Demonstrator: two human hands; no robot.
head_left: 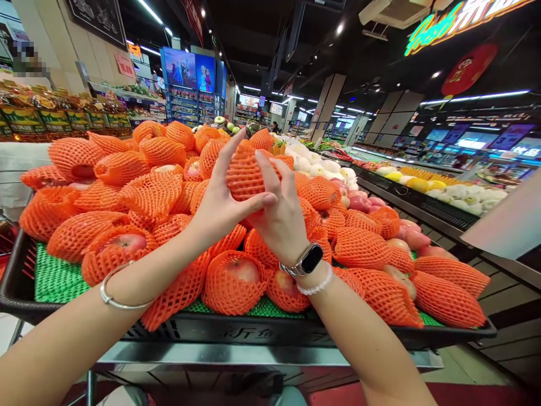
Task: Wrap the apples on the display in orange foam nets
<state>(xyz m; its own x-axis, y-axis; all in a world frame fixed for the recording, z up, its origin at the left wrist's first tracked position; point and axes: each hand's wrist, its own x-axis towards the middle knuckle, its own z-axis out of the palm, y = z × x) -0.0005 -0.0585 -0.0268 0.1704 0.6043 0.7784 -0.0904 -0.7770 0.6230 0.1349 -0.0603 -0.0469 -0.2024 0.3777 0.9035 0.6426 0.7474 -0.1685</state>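
Between my two hands is an apple in an orange foam net (245, 176); the net hides the fruit inside. My left hand (222, 200) curves around its left side, index finger up along the net and thumb stretched across below it. From the right, my right hand (281, 217) lays its fingers over the net's near side, and the two thumbs overlap. Below and around them lie many apples in the same orange nets, such as one with its red skin showing (240, 269) just under my hands.
The netted apples fill a black crate (203, 327) lined with green matting (59, 276). Bare red apples (359, 202) and white-netted fruit (316, 160) lie to the right. Oil bottles (63, 115) stand at the left. A metal rail (228, 354) runs along the crate's front.
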